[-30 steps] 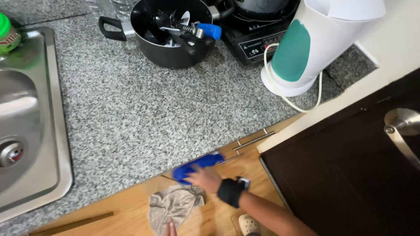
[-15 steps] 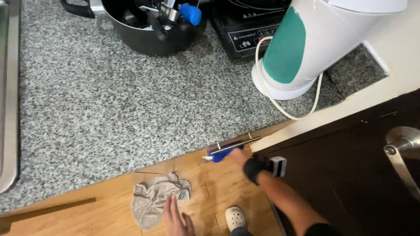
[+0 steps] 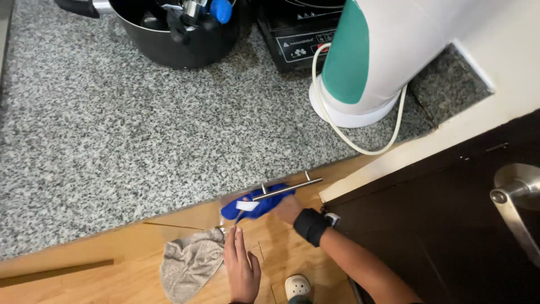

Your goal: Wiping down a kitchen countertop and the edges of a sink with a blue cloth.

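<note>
- Looking down over the granite worktop (image 3: pixel 140 141): biggest thing in view, speckled grey, its front edge running above the wooden cabinet fronts (image 3: pixel 84 264).
- Dark door (image 3: pixel 450 225) on your right, with a metal lever handle (image 3: pixel 514 197) at the frame edge.
- White and teal appliance (image 3: pixel 365 62) stands on the worktop at the right, its cream cord (image 3: pixel 360 143) looping in front of its base.
- Black pot (image 3: pixel 174 34) at the top, utensils inside, one with a blue handle. Black cooktop (image 3: pixel 298 39) just beside it.
- Your right hand (image 3: pixel 287 208), black wristband on the wrist, holds the blue cloth (image 3: pixel 253 207) against the cabinet front, just under the metal bar handle (image 3: pixel 287 189). Grip is closed on the cloth; fingers mostly hidden behind it.
- Your left hand (image 3: pixel 242 270) lies below, fingers straight and together, tips pointing up toward the blue cloth. Grip holds nothing that I can see.
- Grey rag (image 3: pixel 188 264) hangs just beside the left hand, touching its edge; can't tell what it hangs from.
- White clog (image 3: pixel 297 288) on the wood floor, bottom of frame.
</note>
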